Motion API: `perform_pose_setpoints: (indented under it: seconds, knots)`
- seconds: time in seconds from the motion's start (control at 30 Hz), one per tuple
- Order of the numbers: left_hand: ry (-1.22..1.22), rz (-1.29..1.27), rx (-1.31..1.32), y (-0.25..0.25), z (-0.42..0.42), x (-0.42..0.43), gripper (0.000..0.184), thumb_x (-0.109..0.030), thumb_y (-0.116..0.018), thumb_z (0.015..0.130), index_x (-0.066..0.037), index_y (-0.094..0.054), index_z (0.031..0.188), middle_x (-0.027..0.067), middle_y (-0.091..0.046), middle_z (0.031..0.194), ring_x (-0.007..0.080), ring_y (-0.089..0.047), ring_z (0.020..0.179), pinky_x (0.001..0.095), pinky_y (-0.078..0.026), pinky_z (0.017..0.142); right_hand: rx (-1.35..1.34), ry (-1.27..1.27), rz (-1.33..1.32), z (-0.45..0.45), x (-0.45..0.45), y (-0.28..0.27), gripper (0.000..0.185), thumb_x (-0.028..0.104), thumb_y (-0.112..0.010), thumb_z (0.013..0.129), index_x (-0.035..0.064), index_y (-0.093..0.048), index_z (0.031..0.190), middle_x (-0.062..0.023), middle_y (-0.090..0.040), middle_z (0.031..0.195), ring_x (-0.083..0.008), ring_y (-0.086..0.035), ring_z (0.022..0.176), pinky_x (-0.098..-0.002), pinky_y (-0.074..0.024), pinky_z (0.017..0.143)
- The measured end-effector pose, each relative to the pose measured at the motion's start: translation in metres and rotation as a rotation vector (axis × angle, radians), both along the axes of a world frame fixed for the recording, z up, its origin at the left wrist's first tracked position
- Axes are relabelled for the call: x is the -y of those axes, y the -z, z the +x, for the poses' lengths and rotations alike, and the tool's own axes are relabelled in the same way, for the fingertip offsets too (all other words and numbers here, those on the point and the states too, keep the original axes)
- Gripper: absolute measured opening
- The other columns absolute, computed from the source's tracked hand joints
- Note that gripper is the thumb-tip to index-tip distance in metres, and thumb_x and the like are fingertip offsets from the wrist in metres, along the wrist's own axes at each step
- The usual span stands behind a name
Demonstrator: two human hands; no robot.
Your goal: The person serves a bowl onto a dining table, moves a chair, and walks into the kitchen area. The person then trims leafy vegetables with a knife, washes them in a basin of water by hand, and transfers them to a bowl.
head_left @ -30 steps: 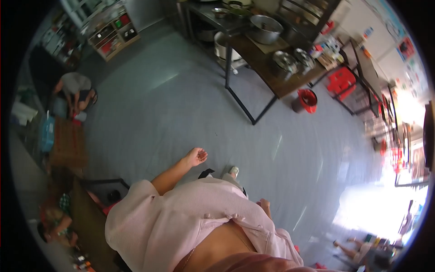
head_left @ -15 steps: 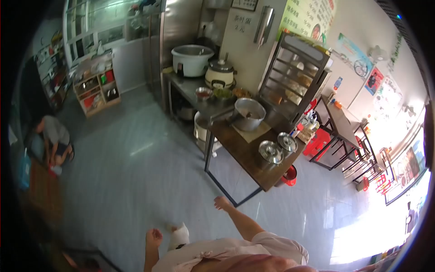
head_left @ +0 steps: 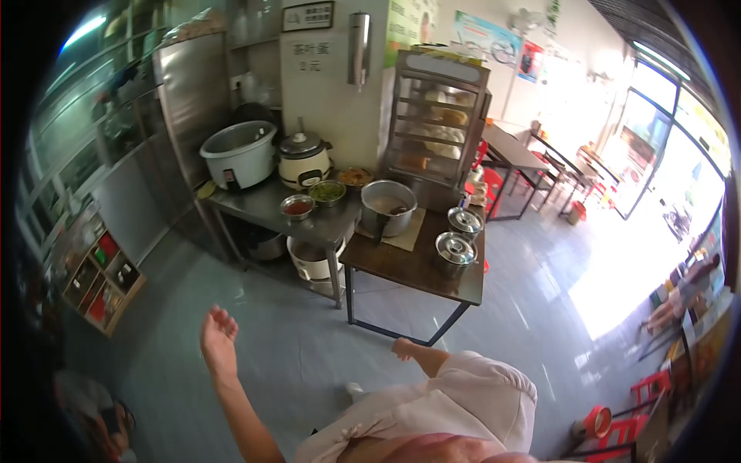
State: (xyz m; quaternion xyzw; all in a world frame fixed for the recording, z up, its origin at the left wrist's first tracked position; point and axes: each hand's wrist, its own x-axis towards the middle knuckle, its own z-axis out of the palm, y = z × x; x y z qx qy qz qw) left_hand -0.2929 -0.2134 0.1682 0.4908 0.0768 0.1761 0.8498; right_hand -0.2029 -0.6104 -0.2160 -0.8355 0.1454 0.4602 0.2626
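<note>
Left forearm (head_left: 243,413) rising from lower edge of view, slanting up and outward. Left wrist (head_left: 225,376) running nearly straight into left hand (head_left: 219,339); fingers (head_left: 220,312) pointing up, bending slightly, parting a little. Right forearm (head_left: 426,358) emerging from pale sleeve (head_left: 486,376), reaching inward across front of body. Right hand (head_left: 401,349) hanging lower than left in view, curling loosely, finger detail blurring. Hands staying well apart.

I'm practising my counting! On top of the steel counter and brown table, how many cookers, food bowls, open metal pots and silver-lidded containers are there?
Cookers: 2
Food bowls: 3
Open metal pots: 1
Silver-lidded containers: 2
Total: 8
</note>
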Motion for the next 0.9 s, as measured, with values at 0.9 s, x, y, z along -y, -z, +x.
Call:
perform_pose_setpoints:
  seconds: [0.9]
  knots:
    - [-0.521, 1.259, 0.519, -0.197, -0.022, -0.440, 0.063, -0.047, -0.042, 0.079, 0.003, -0.032, 0.117, 0.0212, -0.047, 0.107, 0.0239, -0.053, 0.086, 0.0334, -0.044, 0.073, -0.061, -0.686, 0.660, 0.164, -0.765, -0.016, 0.016, 0.020, -0.045, 0.078, 0.0073, -0.051, 0.069, -0.0066, -0.051, 0.056, -0.0168, -0.047, 0.042, -0.0289, -0.0365, 0.034]
